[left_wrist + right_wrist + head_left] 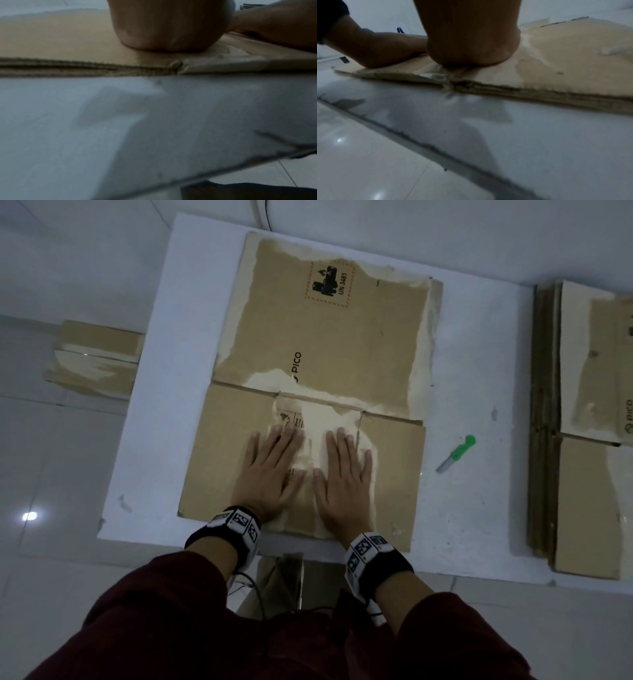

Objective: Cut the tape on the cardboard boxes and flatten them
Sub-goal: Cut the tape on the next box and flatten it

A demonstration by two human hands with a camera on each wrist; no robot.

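Your left hand (270, 470) and right hand (344, 474) are both spread flat, gripping nothing, pressing the collapsed box (318, 344) right under them. Careful, the near flaps could spring up once you lift off.

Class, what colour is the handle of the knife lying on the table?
Bright green, on the knife; the head view shows it best.

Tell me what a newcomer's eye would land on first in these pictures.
First, the flattened cardboard box spread across the middle of the white table, with the left hand and right hand pressing flat side by side on its near flaps. Next, the green-handled knife lying alone on the table right of the box, and the stack of flattened boxes at the table's right end.
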